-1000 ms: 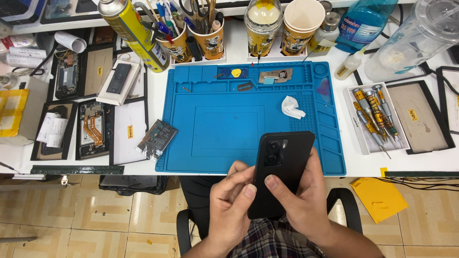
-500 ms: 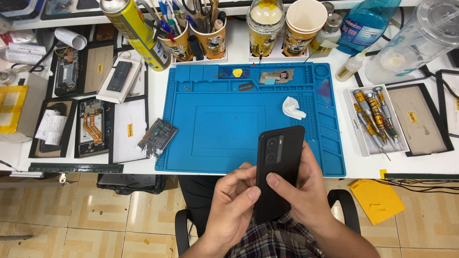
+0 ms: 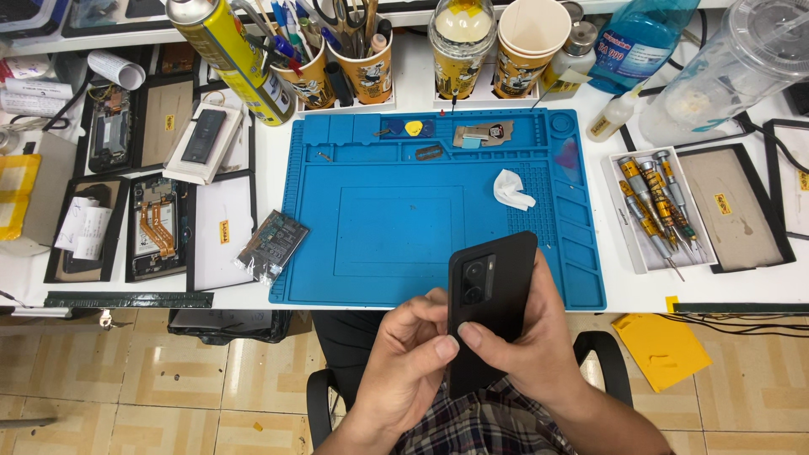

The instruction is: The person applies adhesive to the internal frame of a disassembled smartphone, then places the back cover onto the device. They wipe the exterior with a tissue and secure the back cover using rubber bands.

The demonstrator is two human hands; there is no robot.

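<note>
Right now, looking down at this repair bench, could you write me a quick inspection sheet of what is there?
Surface: white bench top carrying a blue ridged silicone work mat.
Job's things: black rectangular phone, camera side up, above the mat's near edge.
Clutter: crumpled white wipe, white tray of screwdrivers, yellow spray can, opened phones in black trays.
Hands: left hand and right hand both grip the phone.
Cables: black cables at right edge.
Surroundings: tan tiled floor, black chair arm.
</note>
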